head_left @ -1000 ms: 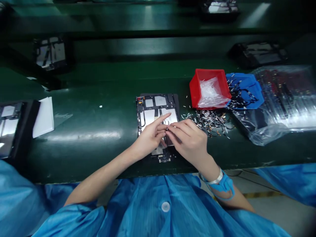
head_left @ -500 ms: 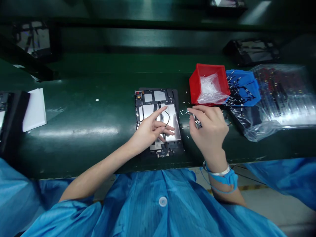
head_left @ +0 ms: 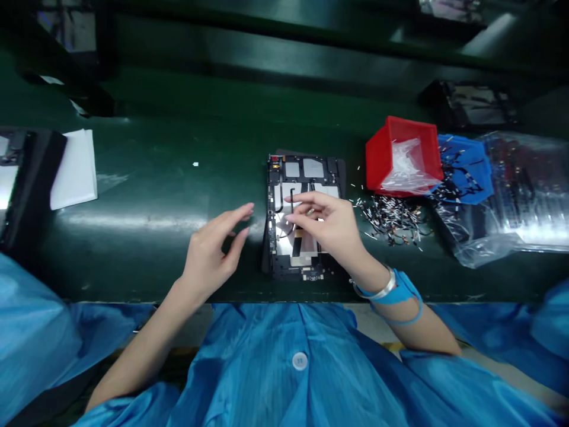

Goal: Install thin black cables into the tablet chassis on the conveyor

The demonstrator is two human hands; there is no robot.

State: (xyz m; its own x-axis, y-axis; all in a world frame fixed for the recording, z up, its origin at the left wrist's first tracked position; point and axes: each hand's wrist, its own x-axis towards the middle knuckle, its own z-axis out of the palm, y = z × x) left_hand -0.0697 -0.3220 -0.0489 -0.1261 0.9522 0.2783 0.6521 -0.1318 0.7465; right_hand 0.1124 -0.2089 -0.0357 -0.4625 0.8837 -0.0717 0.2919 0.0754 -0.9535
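An opened tablet (head_left: pixel 284 268) lies with its inner boards and silvery battery plates facing up. Over its middle, my right hand (head_left: pixel 331 228) has thumb and fingers brought together, with a short thin black cable (head_left: pixel 285 235) curving down from the fingertips. Part of the tablet is hidden under that hand. My left hand (head_left: pixel 211 252) hovers just left of the tablet, thumb and fingers apart, holding nothing. A loose pile of small black-and-white cables (head_left: pixel 393 218) sits to the right of my right hand.
Behind the pile stand a red bin (head_left: pixel 377 157) with clear plastic bags and a blue bin (head_left: pixel 482 178) of cables. Clear plastic packaging (head_left: pixel 524 190) lies far right. White sheets (head_left: pixel 77 172) and a black tray (head_left: pixel 38 178) are at left. A shelf runs along the back.
My right hand has left the cable pile and moved left over the tablet. My left hand has drawn back left off the tablet. The black cable now hangs at my right fingertips.
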